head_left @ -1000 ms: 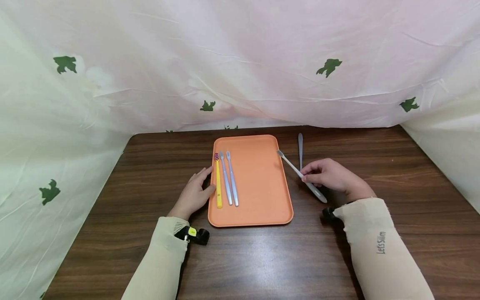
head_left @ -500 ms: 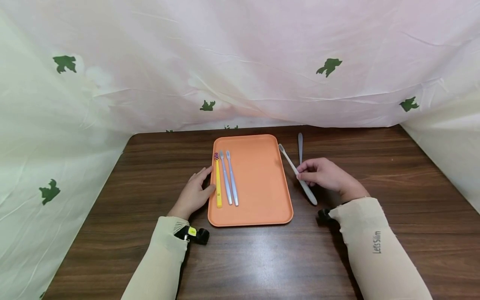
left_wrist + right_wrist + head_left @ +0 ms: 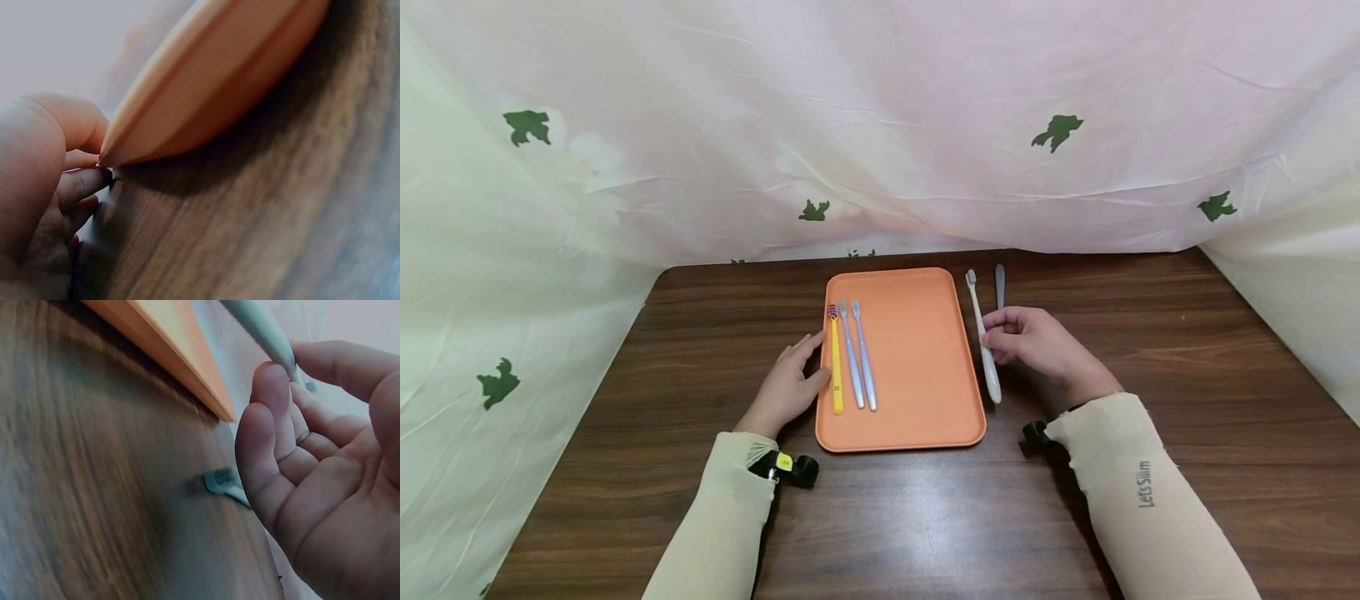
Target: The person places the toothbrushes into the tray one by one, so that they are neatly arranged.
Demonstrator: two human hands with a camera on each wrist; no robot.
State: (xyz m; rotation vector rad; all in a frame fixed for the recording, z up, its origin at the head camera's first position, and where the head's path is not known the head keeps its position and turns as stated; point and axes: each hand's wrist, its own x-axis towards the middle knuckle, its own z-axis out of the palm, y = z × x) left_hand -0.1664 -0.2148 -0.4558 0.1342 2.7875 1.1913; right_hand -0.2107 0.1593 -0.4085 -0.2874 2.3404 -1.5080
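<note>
My right hand (image 3: 1030,342) pinches a white toothbrush (image 3: 990,375) between thumb and fingers, just beyond the right rim of an orange tray (image 3: 917,358). The bristle end points away from me. In the right wrist view its handle (image 3: 265,331) slants up from the fingertips. Behind that hand lies a grey toothbrush (image 3: 1000,283) on the table; the hand covers its near part, while its bristled head (image 3: 219,480) shows in the right wrist view. My left hand (image 3: 784,385) holds the tray's left edge, thumb at the rim (image 3: 144,106) and fingers beside it.
On the tray's left side, a yellow toothbrush (image 3: 837,367) and two pale blue-grey toothbrushes (image 3: 852,362) (image 3: 866,362) lie roughly parallel. A dark wooden table (image 3: 895,517) carries everything. A pale cloth (image 3: 925,142) with green patches hangs behind.
My right hand has moved left toward the tray, turning the white toothbrush from a slant to nearly in line with the tray's side. The left hand and tray have stayed put.
</note>
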